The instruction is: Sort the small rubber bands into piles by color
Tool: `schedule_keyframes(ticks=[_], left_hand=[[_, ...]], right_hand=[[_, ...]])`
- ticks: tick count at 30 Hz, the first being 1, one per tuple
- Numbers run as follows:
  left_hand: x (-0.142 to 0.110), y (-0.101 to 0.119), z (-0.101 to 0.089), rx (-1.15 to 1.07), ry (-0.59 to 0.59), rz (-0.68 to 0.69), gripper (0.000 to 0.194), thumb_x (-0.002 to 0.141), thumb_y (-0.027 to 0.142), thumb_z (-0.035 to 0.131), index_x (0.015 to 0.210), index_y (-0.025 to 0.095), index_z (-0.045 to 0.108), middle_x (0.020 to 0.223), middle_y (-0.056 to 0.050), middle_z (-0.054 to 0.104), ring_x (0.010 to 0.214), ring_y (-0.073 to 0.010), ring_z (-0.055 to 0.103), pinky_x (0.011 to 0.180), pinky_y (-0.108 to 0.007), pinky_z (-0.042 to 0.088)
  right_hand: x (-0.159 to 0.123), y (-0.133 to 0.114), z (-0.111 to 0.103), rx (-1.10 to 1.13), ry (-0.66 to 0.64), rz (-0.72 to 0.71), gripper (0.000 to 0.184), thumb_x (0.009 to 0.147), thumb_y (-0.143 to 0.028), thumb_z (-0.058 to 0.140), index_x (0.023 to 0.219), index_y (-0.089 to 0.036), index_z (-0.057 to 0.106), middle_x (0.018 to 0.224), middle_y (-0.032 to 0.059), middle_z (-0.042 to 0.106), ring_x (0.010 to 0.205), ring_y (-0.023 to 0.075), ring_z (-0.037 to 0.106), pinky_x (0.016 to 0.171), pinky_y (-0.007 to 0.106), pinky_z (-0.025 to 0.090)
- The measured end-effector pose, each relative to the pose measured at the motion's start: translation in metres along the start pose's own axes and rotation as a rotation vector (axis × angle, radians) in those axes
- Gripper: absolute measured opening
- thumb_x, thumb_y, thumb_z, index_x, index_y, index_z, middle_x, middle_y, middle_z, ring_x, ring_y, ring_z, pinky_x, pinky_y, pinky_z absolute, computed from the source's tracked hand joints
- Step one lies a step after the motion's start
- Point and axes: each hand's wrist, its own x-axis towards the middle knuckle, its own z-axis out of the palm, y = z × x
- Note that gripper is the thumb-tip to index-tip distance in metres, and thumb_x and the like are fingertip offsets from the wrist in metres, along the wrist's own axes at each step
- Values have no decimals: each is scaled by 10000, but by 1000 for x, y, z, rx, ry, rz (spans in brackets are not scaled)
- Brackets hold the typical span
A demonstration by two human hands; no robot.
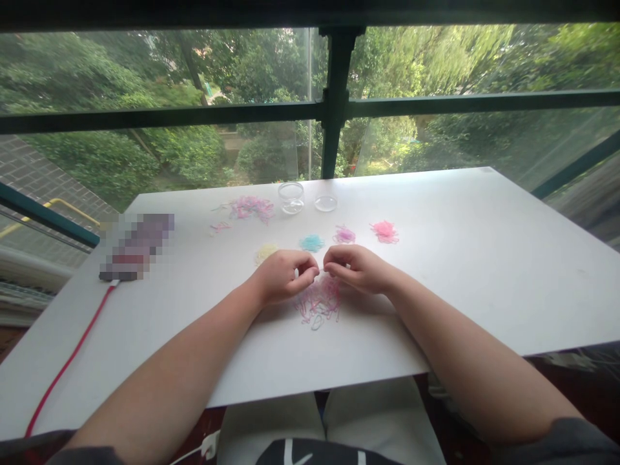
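Observation:
Over a mixed pile of pink, purple and pale rubber bands (pixel 318 303), my left hand (pixel 283 276) and my right hand (pixel 359 268) meet almost tip to tip. Both are closed in a pinch. A thin pale strand, apparently a rubber band (pixel 321 268), spans the small gap between the fingertips; most of it is hidden. Just beyond the hands lie sorted heaps: yellow bands (pixel 266 253) partly behind my left hand, blue bands (pixel 311 243), purple bands (pixel 344 234) and pink bands (pixel 385 232).
A clear round container (pixel 291 198) stands at the back beside its clear lid (pixel 326 203). Left of it is a larger mixed heap of bands (pixel 252 208) with a few strays. A blurred-out phone (pixel 140 245) with a red cable (pixel 72 358) lies on the white table (pixel 484 271).

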Motion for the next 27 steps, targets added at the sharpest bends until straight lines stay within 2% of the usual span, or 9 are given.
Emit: schedule_keyframes(ticks=[10,17,20,22,24,27], left_hand=[[0,-1,-1,-46,-14,-71,190,840,230,492,770,151,650,669,7,677,588,-87,569,590,-182,419],[0,-2,-3,-43,-15,-102,223,858,239,463,844,163,672,724,2,704,656,-108,616,638,-199,443],[0,-1,-5,-18,-27,-115,222,857,253,465,829,167,667,720,7,700,652,-109,610,631,-202,438],[0,-1,-6,-1,-41,-123,218,852,256,467,825,170,665,719,9,700,651,-112,606,621,-203,432],[0,-1,-6,12,-50,-123,214,847,253,468,824,172,665,718,10,700,649,-114,603,612,-205,426],[0,0,-7,20,-48,-117,215,845,251,465,819,176,664,720,12,696,651,-114,595,610,-207,418]], right_hand=[[0,1,-3,3,15,33,106,815,-203,496,771,-160,583,632,-16,540,573,96,458,550,217,362],[-1,5,-10,-162,112,85,113,810,-233,499,770,-169,583,614,-18,537,561,98,449,535,218,342],[-5,11,-28,-331,240,192,106,791,-231,504,756,-176,587,636,-8,566,559,103,462,537,228,341],[-9,18,-44,-435,374,325,114,776,-241,514,746,-179,604,647,4,590,558,111,476,545,238,347],[-14,27,-59,-482,508,480,123,759,-260,531,744,-182,625,671,20,616,579,125,505,549,243,358],[-19,42,-76,-498,604,665,121,724,-260,552,742,-186,646,692,31,643,579,133,526,536,247,363]])
